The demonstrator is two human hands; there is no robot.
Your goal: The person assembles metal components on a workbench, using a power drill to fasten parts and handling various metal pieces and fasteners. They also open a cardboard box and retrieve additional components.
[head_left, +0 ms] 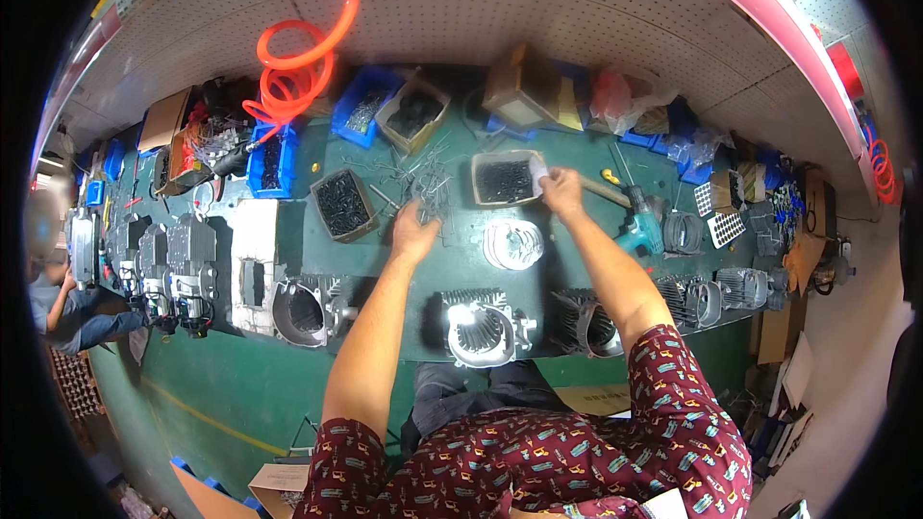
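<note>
1. Right hand (pixel 563 190): fingers narrow, at the rim of the parts box (pixel 477 180), one o'clock; firm hold, I cannot tell.
2. Left hand (pixel 415 233): at the rods (pixel 430 183), eleven o'clock; hold unclear.
3. Housing (pixel 481 332), six o'clock, stands open; seemingly not yet closed.
4. Carton (pixel 594 400), five o'clock, bears unreadable writing.

Maroon shirt (pixel 510 447) patterned multicolour, short sleeves (pixel 675 380), dark trousers (pixel 444 402)

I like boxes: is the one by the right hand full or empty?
The box by the right hand isn't empty: many dark pieces show inside its open top. How deep, I can't tell.
</note>
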